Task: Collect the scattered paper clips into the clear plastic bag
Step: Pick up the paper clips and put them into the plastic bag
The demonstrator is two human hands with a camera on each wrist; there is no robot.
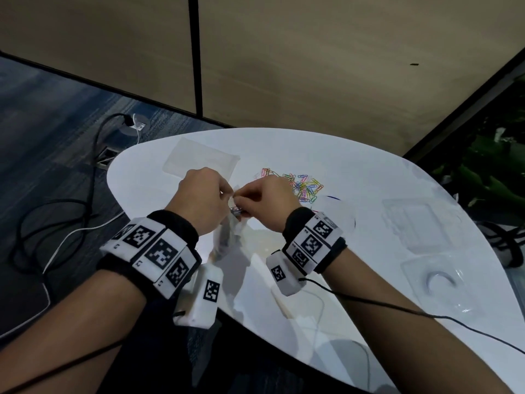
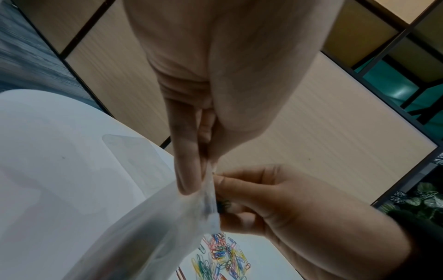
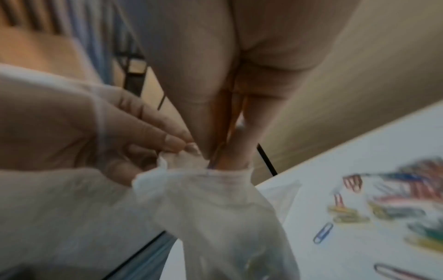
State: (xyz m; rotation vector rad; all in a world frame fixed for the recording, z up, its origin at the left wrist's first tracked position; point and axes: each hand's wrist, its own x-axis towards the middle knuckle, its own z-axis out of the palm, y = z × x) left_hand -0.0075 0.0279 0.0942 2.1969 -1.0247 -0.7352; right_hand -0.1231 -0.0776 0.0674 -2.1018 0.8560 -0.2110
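Observation:
The clear plastic bag hangs above the white table between my two hands. My left hand pinches the bag's top edge between thumb and forefinger. My right hand meets it at the bag's mouth, fingertips pushed into the opening and pinching a thin bluish paper clip. A few clips show dimly inside the bag. A heap of coloured paper clips lies on the table just beyond my right hand and also shows in the wrist views.
A flat clear plastic piece lies at the back left of the table. Two clear plastic trays sit at the right. Cables trail over the carpet on the left. A plant stands past the right edge.

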